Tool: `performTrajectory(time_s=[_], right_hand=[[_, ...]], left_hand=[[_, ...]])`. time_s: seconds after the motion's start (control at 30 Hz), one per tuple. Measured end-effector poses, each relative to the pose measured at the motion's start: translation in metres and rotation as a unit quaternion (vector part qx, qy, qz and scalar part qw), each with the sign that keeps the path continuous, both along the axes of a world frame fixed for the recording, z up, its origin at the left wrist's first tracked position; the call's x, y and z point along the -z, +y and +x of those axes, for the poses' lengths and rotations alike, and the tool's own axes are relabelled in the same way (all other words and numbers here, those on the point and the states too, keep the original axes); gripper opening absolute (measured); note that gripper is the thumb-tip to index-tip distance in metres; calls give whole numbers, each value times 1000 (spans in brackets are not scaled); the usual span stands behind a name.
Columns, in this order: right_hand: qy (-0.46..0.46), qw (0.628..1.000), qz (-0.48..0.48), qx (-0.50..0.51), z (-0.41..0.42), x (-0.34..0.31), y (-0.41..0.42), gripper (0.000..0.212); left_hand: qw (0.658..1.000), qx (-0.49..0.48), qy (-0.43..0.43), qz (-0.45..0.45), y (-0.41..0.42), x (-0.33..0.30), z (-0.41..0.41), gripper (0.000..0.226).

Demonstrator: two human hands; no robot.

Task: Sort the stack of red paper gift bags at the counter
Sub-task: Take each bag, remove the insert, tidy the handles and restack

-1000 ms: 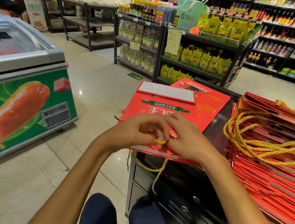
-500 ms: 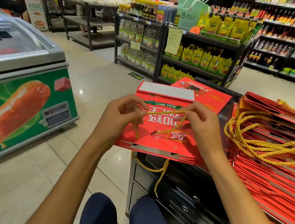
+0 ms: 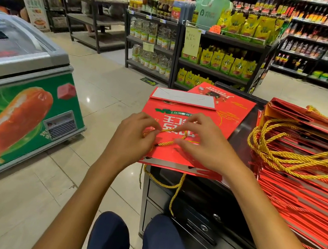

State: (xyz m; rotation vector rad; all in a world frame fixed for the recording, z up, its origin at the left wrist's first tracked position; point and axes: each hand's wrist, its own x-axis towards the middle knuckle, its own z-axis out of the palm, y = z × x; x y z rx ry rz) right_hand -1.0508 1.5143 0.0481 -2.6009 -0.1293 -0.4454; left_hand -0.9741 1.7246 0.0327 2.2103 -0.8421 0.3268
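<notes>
Head view: freezer left, bag stack right.

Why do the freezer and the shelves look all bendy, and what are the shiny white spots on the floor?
Head view: the wide-angle lens curves the green chest freezer and black store shelves near the edges; the white spots are ceiling lights glaring off the glossy beige floor tiles; far shelves look soft, while the red paper gift bag stays sharp.

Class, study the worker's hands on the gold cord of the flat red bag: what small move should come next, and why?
Probably lay the gold cord handle flat on the top red gift bag. Both the left hand and right hand pinch it above the bag's face, while a second cord loop hangs over the counter edge, untidied.
</notes>
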Motion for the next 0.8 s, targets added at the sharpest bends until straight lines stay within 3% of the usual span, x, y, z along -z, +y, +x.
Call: performTrajectory(time_s=[0.13, 0.23, 0.33, 0.47, 0.6, 0.8], right_hand=[[47, 996, -22, -68, 15, 1, 13, 29], [53, 995, -17, -78, 21, 5, 18, 17], [29, 997, 12, -66, 17, 1, 16, 5], [26, 995, 93, -37, -2, -11, -1, 6], [63, 996, 57, -25, -17, -21, -13, 10], [93, 995, 6, -35, -27, -30, -17, 11]], left_hand=[[999, 53, 8, 10, 16, -2, -9, 18], [997, 72, 34, 21, 22, 2, -15, 9], [994, 91, 11, 52, 25, 6, -18, 19], [979, 152, -57, 125, 17, 10, -19, 40], [969, 167, -92, 160, 9, 13, -18, 37], [974, 137, -118, 140, 17, 7, -15, 34]])
